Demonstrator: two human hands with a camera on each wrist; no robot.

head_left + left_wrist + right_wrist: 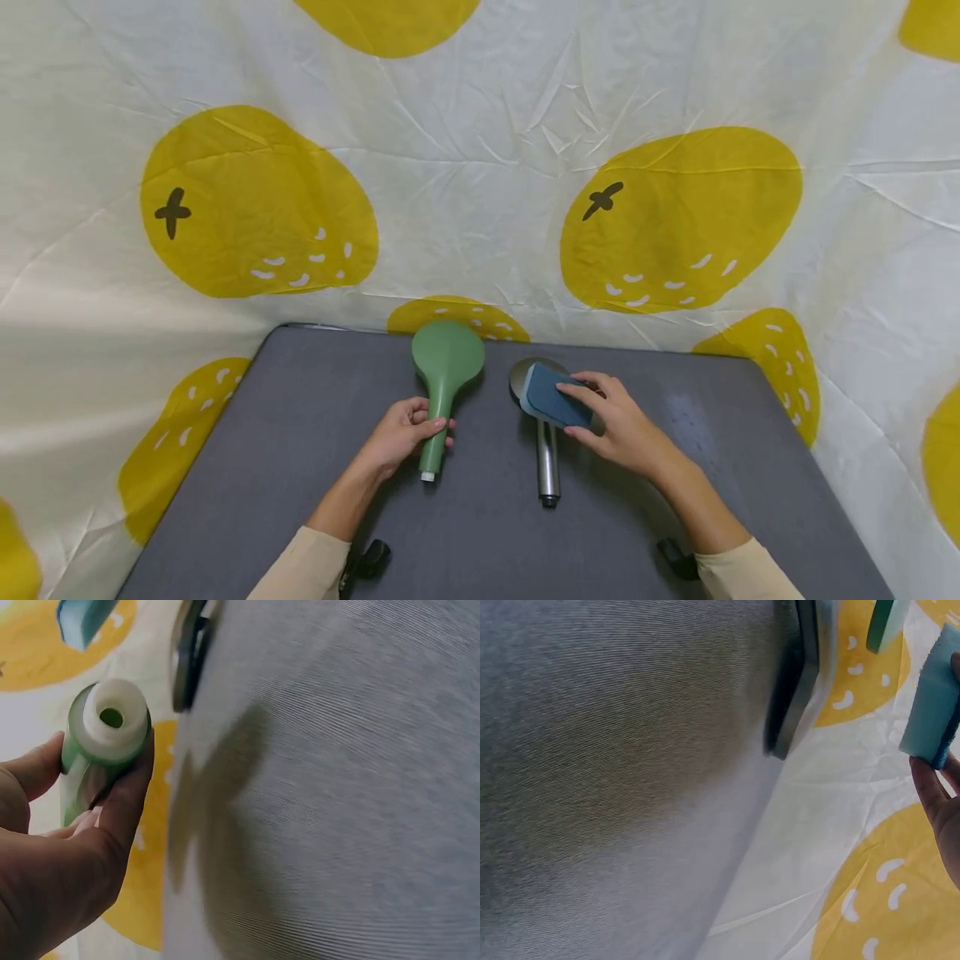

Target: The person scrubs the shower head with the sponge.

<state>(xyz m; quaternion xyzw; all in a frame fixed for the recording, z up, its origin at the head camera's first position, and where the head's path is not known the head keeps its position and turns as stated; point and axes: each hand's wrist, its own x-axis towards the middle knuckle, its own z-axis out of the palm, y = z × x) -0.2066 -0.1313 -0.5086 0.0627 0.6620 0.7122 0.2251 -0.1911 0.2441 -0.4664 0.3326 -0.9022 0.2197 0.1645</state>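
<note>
My left hand (401,435) grips the handle of a green shower head (448,360), its round head pointing away from me. The white hollow end of that shower head (120,720) faces the left wrist camera, with thumb and fingers around the handle. In my right hand (622,427) a two-tone blue sponge (557,397) is pinched by its edges. It is held above a dark metal shower head (548,467) that lies on the table, covering part of its round head. In the right wrist view, the sponge (930,697) appears clear of the table.
A grey cloth-covered table (480,550) spans the work area. Behind it hangs a white curtain (465,200) printed with yellow fruit shapes. A damp-looking patch (686,421) marks the tabletop at right. Black straps (372,558) sit at both wrists.
</note>
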